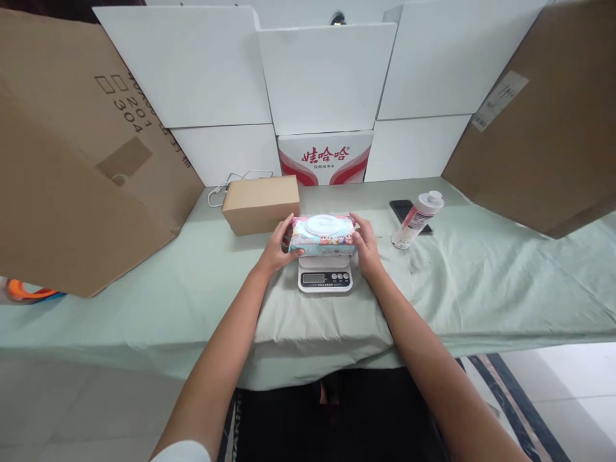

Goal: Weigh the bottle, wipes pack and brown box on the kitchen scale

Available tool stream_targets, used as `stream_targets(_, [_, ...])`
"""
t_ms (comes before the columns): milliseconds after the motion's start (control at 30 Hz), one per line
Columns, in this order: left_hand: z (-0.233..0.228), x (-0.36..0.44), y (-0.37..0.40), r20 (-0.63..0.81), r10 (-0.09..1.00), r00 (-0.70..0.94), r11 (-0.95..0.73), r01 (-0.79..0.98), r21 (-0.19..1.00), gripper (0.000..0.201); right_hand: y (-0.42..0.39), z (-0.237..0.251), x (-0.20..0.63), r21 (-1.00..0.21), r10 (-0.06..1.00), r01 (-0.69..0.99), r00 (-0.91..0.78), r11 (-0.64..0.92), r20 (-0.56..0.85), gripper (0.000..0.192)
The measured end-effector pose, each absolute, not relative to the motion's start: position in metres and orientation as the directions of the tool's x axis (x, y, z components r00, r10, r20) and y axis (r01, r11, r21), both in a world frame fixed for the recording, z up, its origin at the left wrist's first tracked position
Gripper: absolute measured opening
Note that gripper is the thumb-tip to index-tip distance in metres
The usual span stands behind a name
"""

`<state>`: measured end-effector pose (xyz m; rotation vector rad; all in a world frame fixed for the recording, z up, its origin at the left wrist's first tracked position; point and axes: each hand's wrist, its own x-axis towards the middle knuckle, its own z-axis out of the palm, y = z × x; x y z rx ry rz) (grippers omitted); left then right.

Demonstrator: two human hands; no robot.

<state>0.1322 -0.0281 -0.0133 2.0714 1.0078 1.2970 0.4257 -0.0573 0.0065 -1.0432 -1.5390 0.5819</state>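
Observation:
A pink and blue pack of wet wipes (322,240) with a white oval lid is at the middle of the table, over a white digital kitchen scale (325,285). My left hand (279,247) grips the pack's left end, and my right hand (366,245) grips its right end, thumbs at the front. The pack hides the scale's weighing plate, so I cannot tell whether it rests there or is held just above. The scale's display and buttons face me, below the pack.
Behind my left hand stands a brown cardboard box (262,204) with a white cable (219,190) beside it. To the right are a white and pink bottle (416,220) and a black phone (402,208). White boxes (327,80) wall the back; large cardboard panels flank both sides.

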Motion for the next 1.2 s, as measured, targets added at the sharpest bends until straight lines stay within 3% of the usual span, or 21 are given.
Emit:
stream_targets(200, [-0.011,0.133,-0.030,0.537,0.796,0.281,-0.605,0.333,0.723,0.114,-0.066,0.014,0.422,-0.650,0.749,0.419,-0.124,0.635,0.652,0.060])
stream_targets(633, [-0.014,0.142,-0.031,0.553,0.795,0.249,-0.603,0.227,0.765,0.116,-0.068,0.014,0.426,-0.600,0.714,0.411,-0.225,0.686,0.663,0.044])
stream_targets(800, [0.009,0.153,-0.042,0.626,0.736,0.258,-0.677,0.252,0.692,0.108,-0.084,0.019,0.434,-0.544,0.666,0.441,-0.186,0.714,0.723,0.042])
stream_targets(1000, [0.044,0.225,-0.076,0.684,0.601,0.414,-0.789,0.171,0.590,0.110,-0.152,0.046,0.504,-0.320,0.507,0.605,-0.163,0.729,0.846,0.043])
stream_targets(1200, [0.037,0.342,-0.111,0.457,0.665,0.591,-0.619,0.094,0.780,0.122,-0.213,0.046,0.609,-0.269,0.579,0.792,-0.127,0.548,0.806,0.043])
